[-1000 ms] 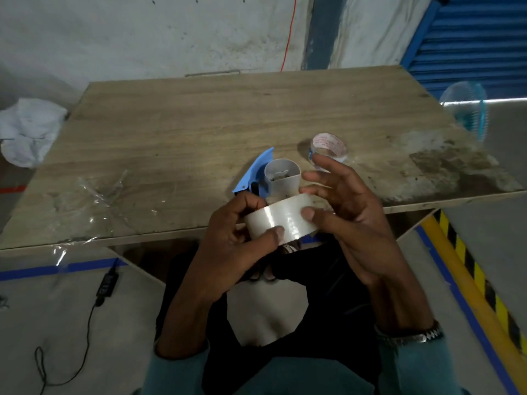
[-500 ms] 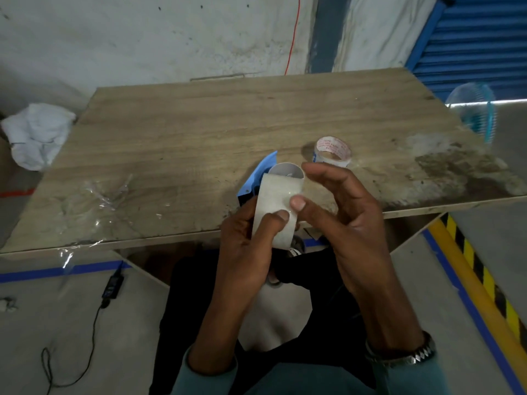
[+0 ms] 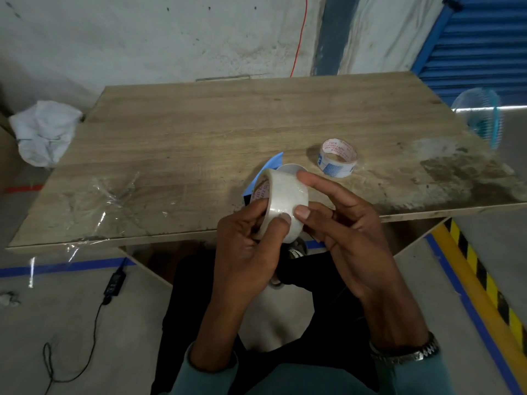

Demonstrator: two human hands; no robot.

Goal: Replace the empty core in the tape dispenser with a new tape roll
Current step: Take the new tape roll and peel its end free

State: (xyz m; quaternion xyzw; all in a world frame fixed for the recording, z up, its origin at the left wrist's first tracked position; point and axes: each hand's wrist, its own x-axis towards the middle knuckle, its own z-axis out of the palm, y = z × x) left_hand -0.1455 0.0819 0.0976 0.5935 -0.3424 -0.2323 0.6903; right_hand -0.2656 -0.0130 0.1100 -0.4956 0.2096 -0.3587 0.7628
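Both the left hand (image 3: pixel 242 246) and right hand (image 3: pixel 345 232) pinch the whitish round plastic tape roll (image 3: pixel 281 203) above the wooden table's near edge (image 3: pixel 159 240), bare board spreading beyond.

Red print inside the empty core (image 3: pixel 338 157) on the table reads "TAPE" and "WONDER". The new tape roll (image 3: pixel 281 201) also carries red lettering inside; only "TAPE" is legible.

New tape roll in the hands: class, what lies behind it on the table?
Behind the new tape roll show a blue dispenser edge and a white round rim. The roll and both hands hide the rest. The empty core sits apart on the table.
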